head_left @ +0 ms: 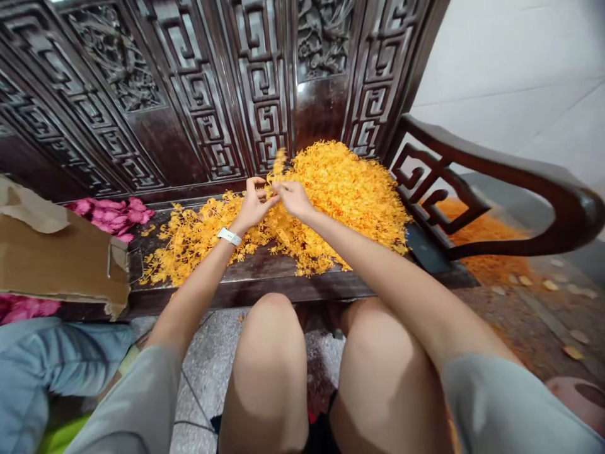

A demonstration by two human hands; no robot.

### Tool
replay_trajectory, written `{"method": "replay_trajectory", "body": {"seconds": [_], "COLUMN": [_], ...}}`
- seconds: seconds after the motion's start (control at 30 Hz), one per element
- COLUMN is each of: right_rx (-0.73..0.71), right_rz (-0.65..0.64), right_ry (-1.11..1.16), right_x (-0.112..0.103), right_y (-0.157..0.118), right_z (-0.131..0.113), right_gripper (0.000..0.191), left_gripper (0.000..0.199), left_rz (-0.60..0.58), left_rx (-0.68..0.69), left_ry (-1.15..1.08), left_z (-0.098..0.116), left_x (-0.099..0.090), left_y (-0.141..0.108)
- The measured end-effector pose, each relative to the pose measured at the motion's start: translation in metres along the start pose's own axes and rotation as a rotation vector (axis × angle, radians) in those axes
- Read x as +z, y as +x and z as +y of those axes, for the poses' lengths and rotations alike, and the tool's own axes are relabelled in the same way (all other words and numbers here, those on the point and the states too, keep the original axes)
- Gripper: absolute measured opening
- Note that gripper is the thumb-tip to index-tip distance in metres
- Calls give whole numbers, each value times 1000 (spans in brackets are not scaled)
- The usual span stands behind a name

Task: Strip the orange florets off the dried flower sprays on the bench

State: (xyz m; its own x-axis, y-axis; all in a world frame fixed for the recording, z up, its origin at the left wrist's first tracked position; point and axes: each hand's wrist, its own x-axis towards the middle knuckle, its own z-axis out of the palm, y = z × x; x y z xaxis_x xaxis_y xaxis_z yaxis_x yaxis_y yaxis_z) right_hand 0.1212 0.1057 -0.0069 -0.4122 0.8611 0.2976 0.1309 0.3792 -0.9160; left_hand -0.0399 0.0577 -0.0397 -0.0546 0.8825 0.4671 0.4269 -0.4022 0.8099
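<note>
The person's two bare hands meet above the counter [255, 272], at the left edge of the high heap of orange pieces [352, 195]. The step in hand seems to be fine work with the fingertips on one orange piece [280, 162], which stands up blurred just above them. The right hand [293, 197] has its grip together, as it appears clamped on the lower end of this piece. The left hand [256, 203] is curved beside it, thumb toward the right fingers; I cannot tell if its grip closes on anything. In my judgement, the next move calls for a steady, light pinch by one hand while the other works, because the piece looks thin. Pink pieces [116, 214] lie farther left, beside a cardboard box [51, 252].
</note>
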Motion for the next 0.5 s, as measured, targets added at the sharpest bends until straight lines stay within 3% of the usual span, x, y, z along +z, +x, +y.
{"method": "replay_trajectory", "body": {"seconds": [0.07, 0.2, 0.37, 0.5], "right_rx": [6, -54, -152, -223], "right_rz": [120, 350, 379, 248], "right_ry": [15, 78, 40, 88], "right_x": [-5, -19, -28, -57], "right_y": [-4, 1, 3, -2], "right_z": [5, -4, -26, -71], "right_gripper": [47, 56, 68, 73], "left_gripper": [75, 65, 48, 29], "left_rz": [-84, -298, -124, -5], "left_rx": [-4, -44, -19, -168], "left_ry": [86, 385, 543, 557], "left_z": [-16, -54, -102, -131], "left_x": [-7, -32, -50, -66], "left_y": [-14, -29, -35, -36]}}
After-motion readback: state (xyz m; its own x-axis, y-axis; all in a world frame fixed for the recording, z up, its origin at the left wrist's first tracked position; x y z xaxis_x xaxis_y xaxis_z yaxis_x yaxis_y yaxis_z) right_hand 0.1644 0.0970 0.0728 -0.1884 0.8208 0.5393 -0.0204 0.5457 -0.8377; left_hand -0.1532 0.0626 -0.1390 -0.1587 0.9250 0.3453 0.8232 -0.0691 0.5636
